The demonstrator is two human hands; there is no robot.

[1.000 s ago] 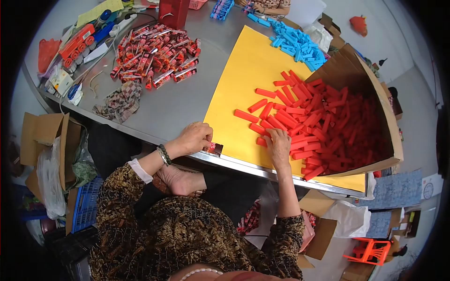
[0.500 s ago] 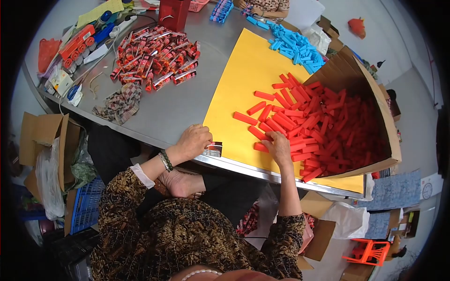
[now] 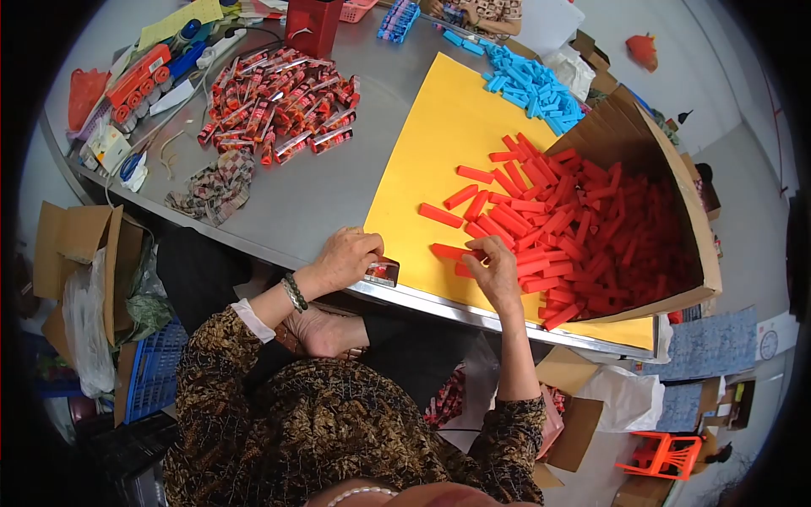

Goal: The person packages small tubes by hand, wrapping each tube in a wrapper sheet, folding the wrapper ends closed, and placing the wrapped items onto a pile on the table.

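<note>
My left hand (image 3: 346,257) rests at the table's front edge, its fingers closed on a small clear plastic sleeve (image 3: 385,271) with dark and red print. My right hand (image 3: 498,275) pinches one end of a red stick-shaped block (image 3: 451,252), which points left toward the sleeve. Just beyond that hand, many more red blocks (image 3: 541,220) spill over a yellow sheet (image 3: 422,152) from a tipped cardboard box (image 3: 667,152). Part of the held block is hidden by my fingers.
Filled clear packs (image 3: 279,101) lie heaped on the grey table (image 3: 384,80), near a crumpled checked cloth (image 3: 220,186). Blue blocks (image 3: 532,84) are piled at the far side, where another person's arm (image 3: 481,19) shows. A red bin (image 3: 311,29) stands at the back.
My right hand has drawn slightly left and toward me, pulling a red block out of the pile's edge. The sleeve in my left hand has tilted and looks more opened toward the block.
</note>
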